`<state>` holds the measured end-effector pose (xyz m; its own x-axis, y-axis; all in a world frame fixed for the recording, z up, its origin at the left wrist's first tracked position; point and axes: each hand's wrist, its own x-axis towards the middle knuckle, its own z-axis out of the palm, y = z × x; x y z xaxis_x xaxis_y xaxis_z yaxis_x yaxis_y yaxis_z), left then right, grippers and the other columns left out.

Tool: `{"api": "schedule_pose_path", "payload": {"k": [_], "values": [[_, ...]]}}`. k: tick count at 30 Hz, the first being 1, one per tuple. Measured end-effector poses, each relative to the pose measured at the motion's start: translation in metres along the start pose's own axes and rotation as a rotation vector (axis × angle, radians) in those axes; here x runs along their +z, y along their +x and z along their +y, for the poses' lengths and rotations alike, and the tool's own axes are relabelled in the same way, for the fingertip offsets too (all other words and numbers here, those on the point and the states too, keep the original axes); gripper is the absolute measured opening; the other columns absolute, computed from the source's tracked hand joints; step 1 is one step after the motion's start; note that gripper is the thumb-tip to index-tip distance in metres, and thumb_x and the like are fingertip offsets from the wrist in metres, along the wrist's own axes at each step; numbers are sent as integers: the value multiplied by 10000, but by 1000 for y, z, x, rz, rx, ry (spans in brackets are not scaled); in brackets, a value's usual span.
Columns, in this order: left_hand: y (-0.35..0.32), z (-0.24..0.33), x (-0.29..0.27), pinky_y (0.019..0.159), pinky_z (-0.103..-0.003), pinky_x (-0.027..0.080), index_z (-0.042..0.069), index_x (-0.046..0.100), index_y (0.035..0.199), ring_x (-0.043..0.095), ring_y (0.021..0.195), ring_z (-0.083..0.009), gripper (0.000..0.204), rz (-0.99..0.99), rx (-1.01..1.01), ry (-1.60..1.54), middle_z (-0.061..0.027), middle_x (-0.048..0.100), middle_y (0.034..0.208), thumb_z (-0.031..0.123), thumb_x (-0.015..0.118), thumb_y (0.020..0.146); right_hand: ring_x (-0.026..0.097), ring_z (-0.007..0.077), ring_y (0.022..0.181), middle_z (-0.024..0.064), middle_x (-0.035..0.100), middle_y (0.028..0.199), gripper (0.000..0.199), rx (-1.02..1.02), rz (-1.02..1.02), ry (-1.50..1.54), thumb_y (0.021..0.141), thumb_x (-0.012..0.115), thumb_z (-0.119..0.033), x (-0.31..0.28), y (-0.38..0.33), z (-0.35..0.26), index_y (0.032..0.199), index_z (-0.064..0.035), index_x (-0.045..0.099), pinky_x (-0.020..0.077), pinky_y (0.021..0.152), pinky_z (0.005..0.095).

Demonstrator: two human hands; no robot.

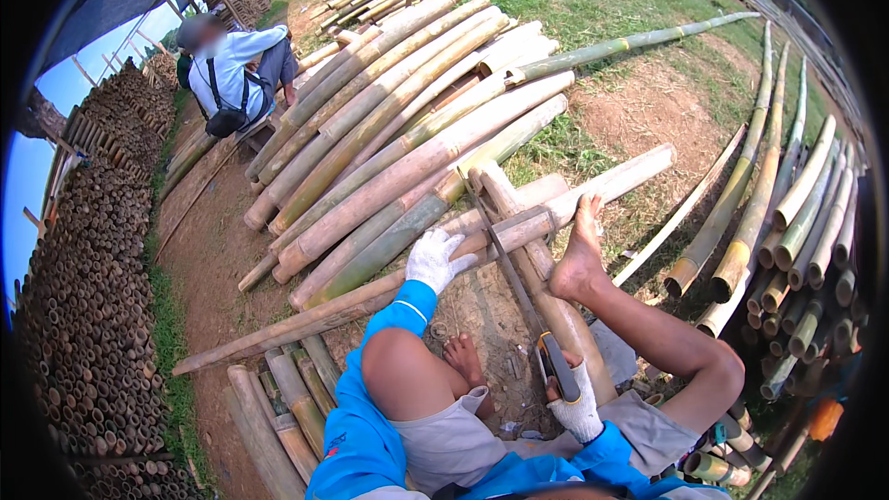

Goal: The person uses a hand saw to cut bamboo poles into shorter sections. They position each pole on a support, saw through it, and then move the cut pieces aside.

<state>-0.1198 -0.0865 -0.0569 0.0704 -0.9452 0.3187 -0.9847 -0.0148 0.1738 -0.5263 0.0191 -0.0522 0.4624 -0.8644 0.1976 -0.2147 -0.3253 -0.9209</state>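
My right hand, in a white glove, is closed round the black-and-yellow handle of a hand saw. The saw's long blade lies across a bamboo pole. On that same pole, left of the blade, my left hand grips from above, also gloved in white, with its thumb set apart. The pole slants up to the right over a thick wooden support. My bare right foot presses against the pole to the right of the blade. How deep the blade sits in the bamboo cannot be made out.
A row of thick bamboo poles lies just ahead. More poles are stacked at right, and short pieces lie at lower left. A tall stack of cut bamboo lines the left side. Another person sits at far left.
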Motion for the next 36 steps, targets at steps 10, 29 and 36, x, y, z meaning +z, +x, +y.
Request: {"api": "schedule_pose_path", "payload": {"k": [10,29,36], "values": [[2,-2,2,1016,-514,567,157,804,1341,682,1144,-413,547,59,31,-79,-193,733,1194,465,873,895,661,186,1034,98,634,1202,618,145,-43,206,903,702,28,-4,4,-22,1491,-13,516,544,963,344],[-2,-18,21,1113,-532,529,164,752,1435,644,1252,-427,639,-19,55,-40,-212,703,1313,614,739,980,570,308,1330,180,556,1423,483,140,-125,-26,1059,626,-55,-3,24,-30,1514,-13,473,432,1180,404],[-1,-18,23,1128,-516,508,185,737,1457,632,1258,-409,678,-95,13,-23,-193,691,1316,664,703,980,555,266,1263,161,527,1391,552,154,-121,-140,1000,614,-14,-17,-32,-5,1526,-17,446,448,1125,383]]}}
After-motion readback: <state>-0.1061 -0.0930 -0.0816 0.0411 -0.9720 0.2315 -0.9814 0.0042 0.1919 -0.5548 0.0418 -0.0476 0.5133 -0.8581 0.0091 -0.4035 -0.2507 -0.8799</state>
